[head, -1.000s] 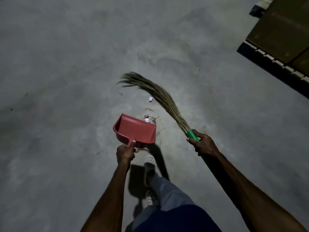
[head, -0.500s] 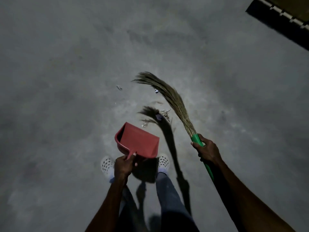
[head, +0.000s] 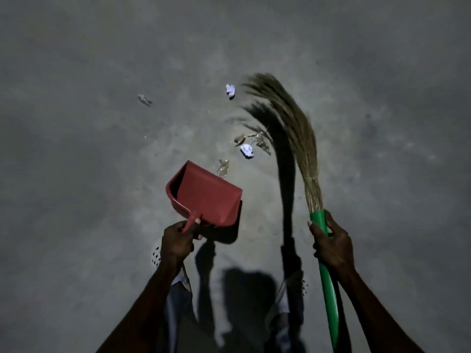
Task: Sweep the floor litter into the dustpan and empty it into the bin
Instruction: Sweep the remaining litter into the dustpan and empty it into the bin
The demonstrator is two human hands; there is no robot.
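Observation:
My left hand grips the handle of a red dustpan, held above the grey concrete floor with its mouth turned away from me. My right hand grips the green handle of a grass broom, whose bristles curve up and to the left, clear of the floor. Litter lies ahead of the pan: a white paper scrap beside brown bits, a clear wrapper at the pan's far edge, another white scrap further off, and a small grey piece to the left.
The dim concrete floor spreads in every direction. My feet in white perforated shoes stand just below the hands, and the shadows of the broom and my body fall between them.
The view has swung downward, so the pallet at the top right has left the frame. The broom has swung right and stands more upright. The litter pile now lies left of the bristles.

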